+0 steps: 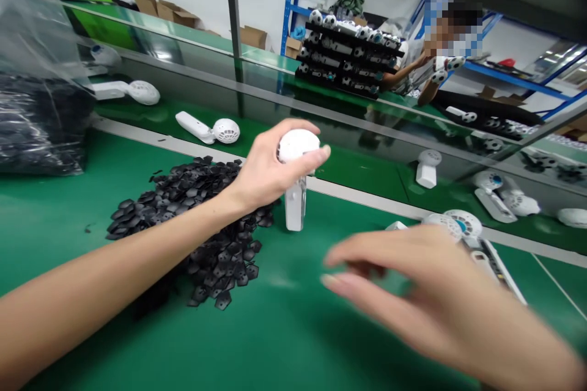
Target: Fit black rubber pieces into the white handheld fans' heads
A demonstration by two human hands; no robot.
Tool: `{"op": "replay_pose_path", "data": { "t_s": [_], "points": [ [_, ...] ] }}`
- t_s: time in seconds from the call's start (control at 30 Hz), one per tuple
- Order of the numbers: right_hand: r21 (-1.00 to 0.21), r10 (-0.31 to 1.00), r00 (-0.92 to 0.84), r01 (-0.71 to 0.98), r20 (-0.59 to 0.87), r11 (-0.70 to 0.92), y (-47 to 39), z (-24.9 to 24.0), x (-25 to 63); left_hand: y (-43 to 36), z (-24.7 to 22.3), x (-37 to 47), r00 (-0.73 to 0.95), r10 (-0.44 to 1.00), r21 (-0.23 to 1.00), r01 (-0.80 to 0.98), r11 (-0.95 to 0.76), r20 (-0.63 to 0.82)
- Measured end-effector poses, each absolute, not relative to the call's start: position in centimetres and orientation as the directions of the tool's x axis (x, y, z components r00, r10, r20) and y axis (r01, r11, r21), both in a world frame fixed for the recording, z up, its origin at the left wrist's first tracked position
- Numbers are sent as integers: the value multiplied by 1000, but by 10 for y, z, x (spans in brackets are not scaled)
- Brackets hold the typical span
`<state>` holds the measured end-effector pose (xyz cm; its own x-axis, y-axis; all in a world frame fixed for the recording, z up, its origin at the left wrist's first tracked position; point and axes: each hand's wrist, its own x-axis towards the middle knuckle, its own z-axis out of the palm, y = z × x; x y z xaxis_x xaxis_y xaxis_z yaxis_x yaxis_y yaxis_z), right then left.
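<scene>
My left hand [270, 168] is wrapped round the round head of a white handheld fan [295, 204], whose handle hangs downward over the green table. Below and left of that hand lies a heap of small black pentagonal pieces [224, 263], partly covered by my left forearm. My right hand [413, 281], blurred, is over the table at the right, its thumb and fingers apart with nothing visible between them. Behind it are white fan parts [463, 223], partly hidden by the hand.
A clear plastic bag [41, 104] of dark pieces stands at the left. White fans [195, 127] lie along the green conveyor belt [362, 177] beyond the table's pale edge strip. Across it, a person [413, 67] works beside a black rack [348, 55] of ball-patterned fans.
</scene>
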<state>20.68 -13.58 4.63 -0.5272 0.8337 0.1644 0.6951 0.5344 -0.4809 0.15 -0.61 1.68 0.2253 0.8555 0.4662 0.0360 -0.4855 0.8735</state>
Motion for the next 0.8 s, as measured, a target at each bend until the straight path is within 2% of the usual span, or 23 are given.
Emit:
{"op": "replay_pose_path", "data": {
  "t_s": [0.07,0.17,0.27,0.43,0.6,0.7,0.8],
  "points": [
    [-522,844,-528,694,99,496,-110,27,186,4,22,-3,56,840,842,-35,-538,539],
    [-561,878,-476,714,49,418,-73,-7,159,17,35,-15,-205,739,731,-127,-671,642],
    [-569,878,-478,720,8,397,-52,-28,144,21,50,-26,-305,699,674,-201,-711,647],
    [-555,897,-439,760,-57,337,-44,-31,136,11,61,-32,-268,721,694,-204,-690,639],
    [-589,899,-425,755,-108,287,-46,-27,144,7,52,-24,-189,767,725,-250,-642,614],
    [-774,880,-439,617,-183,146,-51,-21,164,5,44,-18,-101,814,779,-246,-577,571],
    [-945,877,-437,324,-200,-54,-57,-7,190,2,35,-11,-13,884,864,-205,-460,467]
  ]
}}
